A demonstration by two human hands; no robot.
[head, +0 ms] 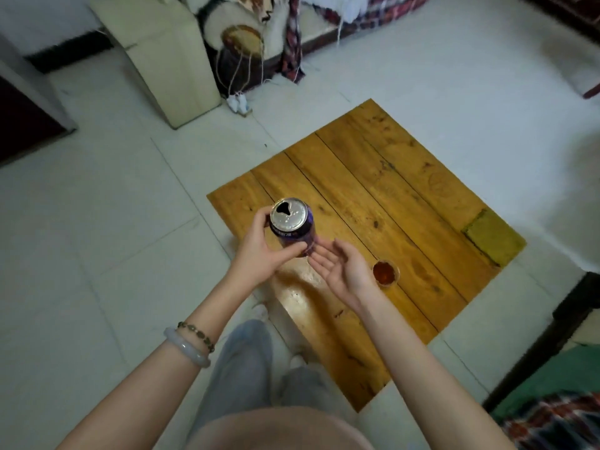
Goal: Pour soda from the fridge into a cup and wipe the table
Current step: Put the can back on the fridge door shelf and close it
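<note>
Left hand (259, 251): frame centre, fingers curled round the can's side.
Can (292, 227): opened, near upright, above the table (406, 190).
Handling: probably light, thin wall dents easily; hold mid-body.
Right hand (341, 271): palm up, relaxed, beside can.
Cup (385, 272): filled, further right.

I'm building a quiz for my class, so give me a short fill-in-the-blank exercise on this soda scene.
1. The left hand holds an opened purple ____.
2. The right hand is beside it, with its palm facing ____.
3. The cup of brown drink stands on the wooden ____.
Missing words: can; up; table.
</note>
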